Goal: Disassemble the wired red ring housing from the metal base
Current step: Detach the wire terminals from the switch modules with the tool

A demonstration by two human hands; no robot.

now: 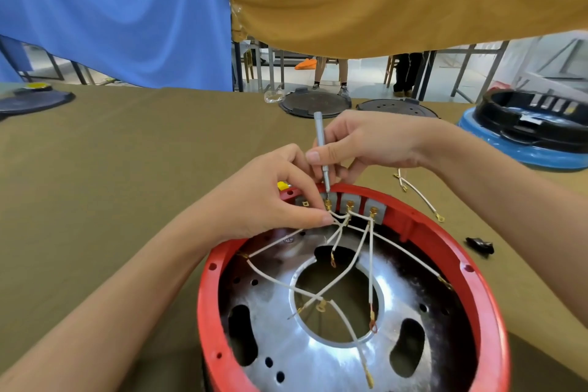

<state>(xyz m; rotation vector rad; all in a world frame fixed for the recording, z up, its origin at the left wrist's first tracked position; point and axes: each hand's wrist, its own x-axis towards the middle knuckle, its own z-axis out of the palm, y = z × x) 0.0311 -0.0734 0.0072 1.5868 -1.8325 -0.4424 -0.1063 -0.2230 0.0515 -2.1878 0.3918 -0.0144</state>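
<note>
Nearest you, the round red plastic ring housing point(496, 280) sits around the shiny perforated metal base point(321, 356) on the olive cloth tabletop point(127, 153), white wires point(321, 291) crossing inside. At its far rim, your left hand point(267, 197) pinches a wire end in its grip by the brass terminals point(350, 205). Your right hand point(366, 145) grips a slim grey screwdriver point(321, 149), tip on a terminal. Beyond lie black round lids point(315, 103).

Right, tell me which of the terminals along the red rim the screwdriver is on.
The second terminal from the left. The screwdriver tip sits on it, right beside the left hand fingers; the other three stand untouched.
</note>
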